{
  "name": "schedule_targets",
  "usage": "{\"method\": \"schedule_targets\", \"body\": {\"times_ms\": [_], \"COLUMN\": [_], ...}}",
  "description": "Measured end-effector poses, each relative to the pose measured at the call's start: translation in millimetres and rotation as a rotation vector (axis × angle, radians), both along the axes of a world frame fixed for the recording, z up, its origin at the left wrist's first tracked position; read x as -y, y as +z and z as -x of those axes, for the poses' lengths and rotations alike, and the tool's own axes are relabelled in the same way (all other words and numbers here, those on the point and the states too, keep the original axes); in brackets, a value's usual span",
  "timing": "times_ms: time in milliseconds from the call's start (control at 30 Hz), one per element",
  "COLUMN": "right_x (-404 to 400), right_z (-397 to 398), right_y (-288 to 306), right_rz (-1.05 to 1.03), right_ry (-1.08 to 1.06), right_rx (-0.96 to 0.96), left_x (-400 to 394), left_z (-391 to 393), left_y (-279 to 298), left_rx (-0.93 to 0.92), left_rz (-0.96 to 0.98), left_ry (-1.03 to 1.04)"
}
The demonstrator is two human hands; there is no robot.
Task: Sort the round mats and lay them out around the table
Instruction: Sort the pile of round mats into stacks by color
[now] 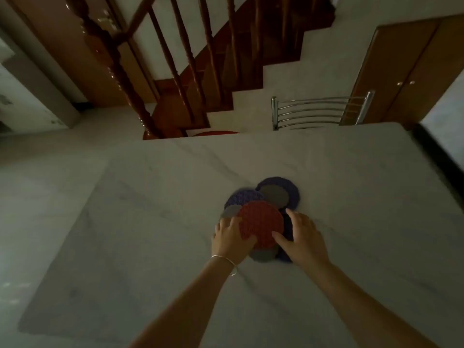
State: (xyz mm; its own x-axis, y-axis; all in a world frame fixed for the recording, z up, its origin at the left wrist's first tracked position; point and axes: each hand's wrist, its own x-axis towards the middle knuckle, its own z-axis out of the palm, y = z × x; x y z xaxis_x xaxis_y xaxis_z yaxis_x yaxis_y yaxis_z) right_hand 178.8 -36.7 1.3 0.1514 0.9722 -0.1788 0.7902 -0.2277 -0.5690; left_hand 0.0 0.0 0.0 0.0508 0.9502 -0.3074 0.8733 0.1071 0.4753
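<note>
Right now we see a loose, overlapping pile of round mats lying near the middle of the pale marble-patterned table top [155, 187]. On top sits a round red woven mat [261, 223]. Partly under it, on the far left, a round blue woven mat [241, 197] shows, and at the far right another round blue woven mat [292, 190] carries a smaller plain grey round mat [274, 199] on it. A grey round mat edge [229, 211] peeks out at the left, and a further grey round mat [263, 256] sticks out at the near side, between the two wrists. A dark blue mat edge [286, 257] shows under the right hand.

Our left hand [229, 238] rests on the left rim of the red mat, fingers spread and lying flat, thumb on the mat's near edge; a thin silver bangle [227, 262] circles that wrist. Our right hand [302, 236] lies on the right rim, fingers loosely spread, thumb pressed onto the red mat. We cannot tell whether either hand pinches the mat or only presses on it.

Beyond the far table edge stand a chrome-backed chair [319, 113], a brown wooden staircase [200, 71] and a brown wooden cabinet [406, 71].
</note>
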Motion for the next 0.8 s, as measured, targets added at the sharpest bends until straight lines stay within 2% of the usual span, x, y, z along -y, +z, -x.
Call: {"method": "schedule_targets", "body": {"times_ms": [233,400,633,700,800], "right_x": [-18,-23,-27,-26,-23], "right_z": [8,11,8,4,-12], "right_y": [-34,-46,-45,-40,-33], "right_rz": [0.053,0.107,0.041,-0.027,-0.118], "right_ry": [-0.010,0.004,-0.021,-0.071,-0.185], "right_rx": [-0.082,-0.157,-0.298,-0.349,-0.396], "left_x": [-25,-31,-34,-33,-27], "left_z": [-14,-20,-29,-31,-40], "left_y": [-32,-45,-39,-38,-32], "left_rx": [0.104,0.123,0.172,0.229,0.425], "left_rz": [0.054,0.007,-0.002,-0.001,0.028], "left_ry": [0.073,0.191,0.298,0.360,0.516]}}
